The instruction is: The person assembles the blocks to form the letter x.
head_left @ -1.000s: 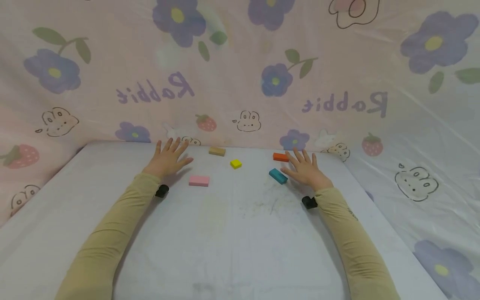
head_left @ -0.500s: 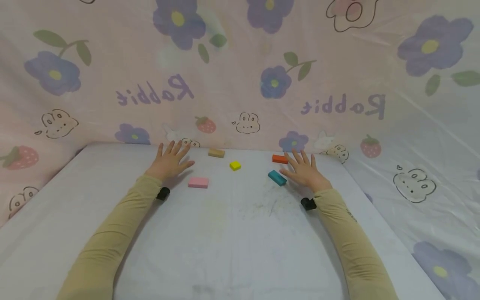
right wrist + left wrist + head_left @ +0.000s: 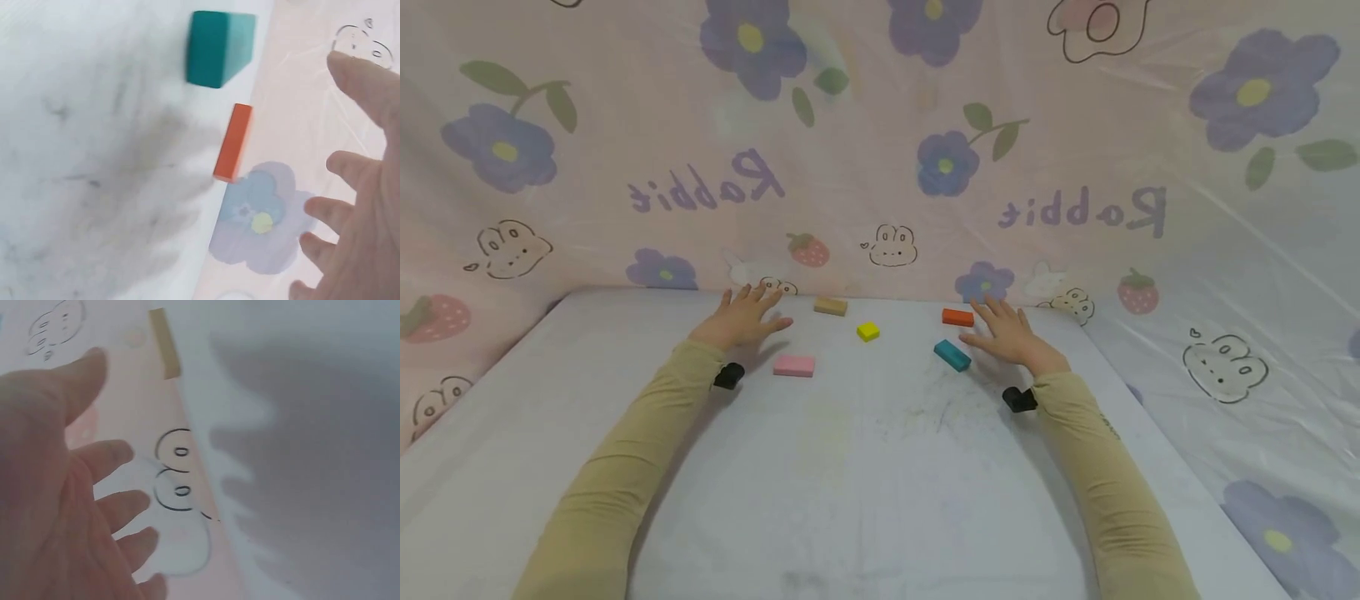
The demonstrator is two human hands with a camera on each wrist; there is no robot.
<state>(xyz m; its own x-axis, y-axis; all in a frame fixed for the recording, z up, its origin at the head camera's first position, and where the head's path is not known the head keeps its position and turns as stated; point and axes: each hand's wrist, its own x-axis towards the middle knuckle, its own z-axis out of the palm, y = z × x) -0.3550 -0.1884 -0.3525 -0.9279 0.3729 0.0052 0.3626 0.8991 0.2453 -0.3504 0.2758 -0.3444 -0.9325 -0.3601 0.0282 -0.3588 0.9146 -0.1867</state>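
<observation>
My left hand (image 3: 737, 320) hovers over the far left of the white table, fingers spread and holding nothing. Nearest to it are a pink block (image 3: 794, 366) and a tan block (image 3: 831, 307); the tan block (image 3: 164, 344) also shows in the left wrist view. On the right, my right hand (image 3: 1009, 335) is raised with spread fingers, also holding nothing. Just left of its fingers lie an orange block (image 3: 958, 317) and a teal block (image 3: 952, 355), both seen apart from the hand in the right wrist view. A small yellow block (image 3: 868, 332) lies between the hands.
A pale printed curtain (image 3: 850, 167) with flowers and rabbits rises along the table's back edge and right side. Black wrist cameras (image 3: 728, 376) sit under both cuffs. Dark smudges (image 3: 917, 421) mark the white tabletop (image 3: 865, 500).
Both hands tilt up slightly at the wrists, and the left fingers look more foreshortened. The blocks stay in place; the whole view has shifted slightly.
</observation>
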